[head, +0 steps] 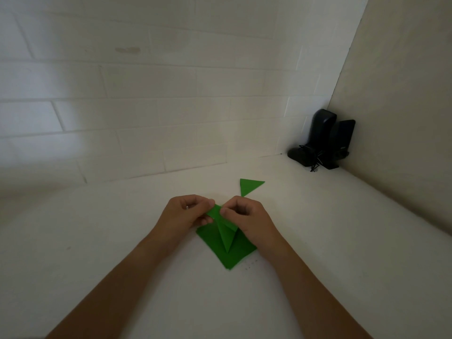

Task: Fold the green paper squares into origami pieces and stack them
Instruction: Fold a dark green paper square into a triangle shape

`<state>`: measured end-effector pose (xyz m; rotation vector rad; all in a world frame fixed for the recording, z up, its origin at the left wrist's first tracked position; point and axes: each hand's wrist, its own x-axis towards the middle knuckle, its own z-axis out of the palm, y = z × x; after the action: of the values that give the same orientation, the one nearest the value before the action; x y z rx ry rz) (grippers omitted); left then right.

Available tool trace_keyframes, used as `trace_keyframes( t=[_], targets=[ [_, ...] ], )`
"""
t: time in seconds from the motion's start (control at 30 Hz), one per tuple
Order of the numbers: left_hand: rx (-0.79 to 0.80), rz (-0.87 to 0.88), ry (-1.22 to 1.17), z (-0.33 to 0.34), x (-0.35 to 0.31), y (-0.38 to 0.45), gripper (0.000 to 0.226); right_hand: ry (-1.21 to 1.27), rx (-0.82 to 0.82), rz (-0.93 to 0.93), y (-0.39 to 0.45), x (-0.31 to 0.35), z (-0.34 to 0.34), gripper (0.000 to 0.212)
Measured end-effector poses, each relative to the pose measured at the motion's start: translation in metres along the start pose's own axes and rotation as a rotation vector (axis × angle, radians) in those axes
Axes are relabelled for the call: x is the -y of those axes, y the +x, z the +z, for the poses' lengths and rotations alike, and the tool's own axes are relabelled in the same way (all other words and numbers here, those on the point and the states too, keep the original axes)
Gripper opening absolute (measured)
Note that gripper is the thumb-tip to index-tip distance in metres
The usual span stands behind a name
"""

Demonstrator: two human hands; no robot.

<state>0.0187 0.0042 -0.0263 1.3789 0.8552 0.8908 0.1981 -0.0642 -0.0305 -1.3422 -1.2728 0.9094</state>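
Note:
A partly folded green paper piece [223, 228] hangs just above the table, its long point aimed toward me. My left hand [186, 212] pinches its upper left edge and my right hand [247, 214] pinches its upper right edge, fingers curled round the paper. Under it lies a pile of flat green paper squares [238, 253], partly covered by the held piece and my hands. A finished green folded triangle [249, 185] rests alone on the table, just beyond my right hand.
The white table [122, 241] meets a white brick wall at the back and a plain wall on the right. Two black speakers with cables [322, 140] stand in the far right corner.

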Motion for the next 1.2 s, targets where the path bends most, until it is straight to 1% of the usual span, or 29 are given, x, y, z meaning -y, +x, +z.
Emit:
trace_keyframes(
  t=[0.17,0.37,0.47,0.63,0.8,0.93,1.07,1.2],
  targets=[
    [0.003,0.034,0.052,-0.0004,-0.0008,-0.0014,0.016,-0.03,0.021,0.012,-0.0009,0.0005,0.0013,0.014],
    [0.075,0.069,0.156,-0.0003,-0.0004,-0.0028,0.016,-0.036,0.049,0.011,-0.0015,0.0015,0.0007,0.014],
    [0.091,0.071,0.165,0.0004,0.0006,-0.0025,0.019,-0.058,0.05,-0.021,-0.0008,-0.0011,-0.0003,0.014],
    [0.118,0.072,0.171,0.0008,0.0006,-0.0034,0.021,-0.064,0.041,-0.021,-0.0004,-0.002,0.0003,0.015],
    [0.068,0.069,0.116,-0.0009,0.0009,-0.0004,0.021,-0.056,0.016,-0.007,0.0007,-0.001,0.0006,0.02],
    [0.097,0.064,0.115,0.0006,0.001,-0.0014,0.023,-0.075,0.01,-0.025,0.0008,-0.0024,0.0,0.019],
    [0.126,0.068,0.157,0.003,0.0008,-0.003,0.02,-0.072,0.001,-0.037,0.0009,-0.0028,-0.0005,0.015],
    [0.087,0.084,0.151,0.0003,0.0025,-0.0005,0.014,-0.066,-0.015,-0.021,0.0021,-0.004,0.0005,0.018]
  ],
)
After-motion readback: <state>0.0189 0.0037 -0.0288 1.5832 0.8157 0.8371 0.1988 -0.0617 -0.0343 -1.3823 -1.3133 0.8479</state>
